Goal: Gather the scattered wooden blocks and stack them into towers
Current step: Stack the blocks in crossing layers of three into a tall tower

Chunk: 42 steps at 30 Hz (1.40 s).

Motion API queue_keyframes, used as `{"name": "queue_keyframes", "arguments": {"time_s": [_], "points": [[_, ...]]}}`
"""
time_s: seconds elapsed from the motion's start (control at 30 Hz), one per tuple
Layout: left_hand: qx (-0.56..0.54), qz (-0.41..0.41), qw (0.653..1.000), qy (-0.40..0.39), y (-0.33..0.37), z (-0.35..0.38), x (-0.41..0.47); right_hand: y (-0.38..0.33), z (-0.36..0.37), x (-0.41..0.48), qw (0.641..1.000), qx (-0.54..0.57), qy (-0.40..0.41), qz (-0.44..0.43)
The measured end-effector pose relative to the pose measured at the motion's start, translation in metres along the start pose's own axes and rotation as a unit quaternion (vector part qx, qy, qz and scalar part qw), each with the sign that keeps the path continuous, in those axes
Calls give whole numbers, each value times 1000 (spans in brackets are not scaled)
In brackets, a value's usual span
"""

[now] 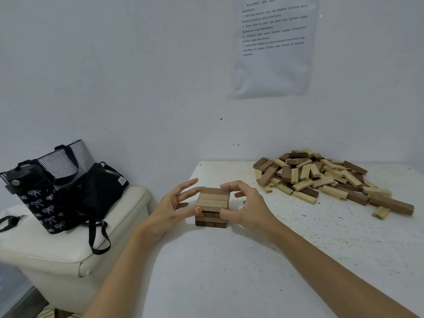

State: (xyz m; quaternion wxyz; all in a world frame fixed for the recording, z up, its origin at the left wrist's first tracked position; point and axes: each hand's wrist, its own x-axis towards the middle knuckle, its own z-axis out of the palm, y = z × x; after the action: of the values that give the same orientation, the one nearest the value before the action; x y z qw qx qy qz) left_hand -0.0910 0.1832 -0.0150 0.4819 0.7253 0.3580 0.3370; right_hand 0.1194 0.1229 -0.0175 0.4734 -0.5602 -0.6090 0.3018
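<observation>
– On the near middle of the white speckled table (229, 283), what stands between the two hands?
– A short square tower of brown and pale wooden blocks (212, 212), a few layers high, its top layer three blocks lying side by side.
– How does the left hand (171, 210) lie?
– Fingers spread and nearly straight. The thumb tip touches the tower's near left edge, and nothing is clasped.
– And the right hand (246, 208)?
– It curls round the tower's right side, thumb against the near right corner, forefinger at the far right corner of the top layer, so it holds the tower lightly.
– Where are the other blocks?
– A loose heap of pale and dark wooden blocks (321, 180) lies at the far right of the table, by the white wall, well apart from the tower.
– What else?
– Left of the table, a cream padded seat (68, 255) carries a dark bag printed with bows (43, 203) and a black bag (103, 187). A printed sheet (273, 49) hangs on the wall above the heap.
</observation>
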Motion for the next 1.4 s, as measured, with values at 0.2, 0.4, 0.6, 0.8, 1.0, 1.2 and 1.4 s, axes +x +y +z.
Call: {"name": "queue_keyframes", "arguments": {"time_s": [0.2,0.4,0.6,0.8,1.0,1.2,1.4], "points": [[-19,-9,1000,4,-1,0,0,-1,4,-2,1000,16,-1,15],[-33,-14,999,0,-3,0,0,-1,5,-5,999,26,-4,21],[-48,-35,995,86,13,10,-1,-13,3,-12,982,165,-11,89],[-233,-123,954,142,15,46,1,-15,30,-13,944,263,57,190],[-273,-121,945,138,20,59,-5,-10,62,-6,942,271,63,185],[-267,-124,944,148,28,68,-10,-14,66,-8,940,283,72,178],[-253,-114,948,155,30,72,-13,-10,72,-5,943,280,74,165]]}}
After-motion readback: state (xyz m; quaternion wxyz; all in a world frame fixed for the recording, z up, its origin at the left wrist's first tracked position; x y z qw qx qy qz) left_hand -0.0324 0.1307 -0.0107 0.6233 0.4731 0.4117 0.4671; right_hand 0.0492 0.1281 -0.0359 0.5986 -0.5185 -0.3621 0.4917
